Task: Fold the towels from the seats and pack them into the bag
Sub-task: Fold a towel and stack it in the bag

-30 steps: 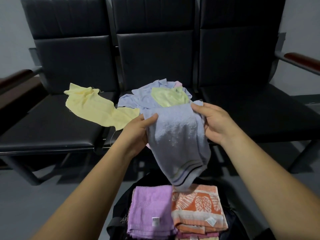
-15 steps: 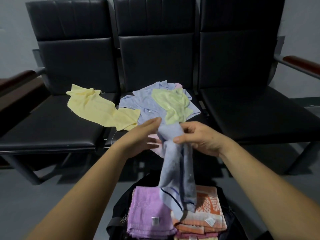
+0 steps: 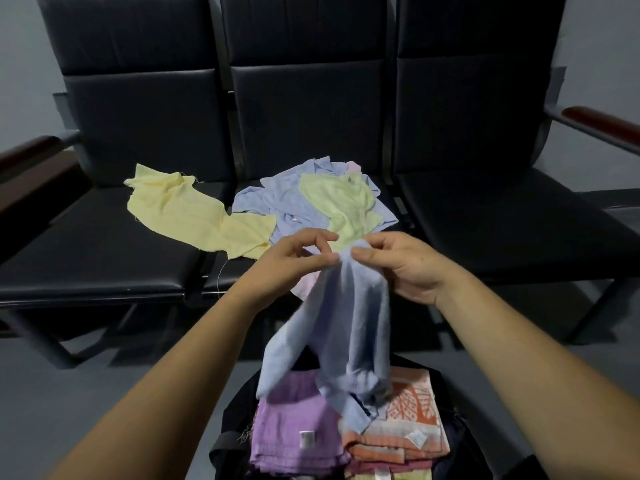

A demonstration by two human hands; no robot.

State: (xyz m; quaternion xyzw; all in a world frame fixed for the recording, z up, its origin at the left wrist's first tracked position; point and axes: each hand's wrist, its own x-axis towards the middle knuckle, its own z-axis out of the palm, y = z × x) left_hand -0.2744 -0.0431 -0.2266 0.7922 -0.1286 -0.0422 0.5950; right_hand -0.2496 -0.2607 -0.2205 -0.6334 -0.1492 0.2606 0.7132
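Note:
A light blue towel (image 3: 346,334) hangs in the air in front of the middle seat, its lower end brushing the bag's contents. My left hand (image 3: 294,258) and my right hand (image 3: 398,265) pinch its top edge close together. Below, the open black bag (image 3: 228,448) holds a folded purple towel (image 3: 291,424) and a folded orange patterned towel (image 3: 408,424), with more folded ones under them. On the middle seat lies a heap with a blue towel (image 3: 284,199) and a pale green towel (image 3: 346,206). A yellow towel (image 3: 187,213) sprawls across the left seat.
A row of three black padded seats (image 3: 104,258) stands against the wall, with brown armrests at the far left (image 3: 27,157) and far right (image 3: 602,123). The right seat (image 3: 512,220) carries nothing. Grey floor (image 3: 69,393) surrounds the bag.
My hands came together from holding the blue towel spread wide, so it now hangs bunched and narrow. The towel's lower end has swung down toward the bag.

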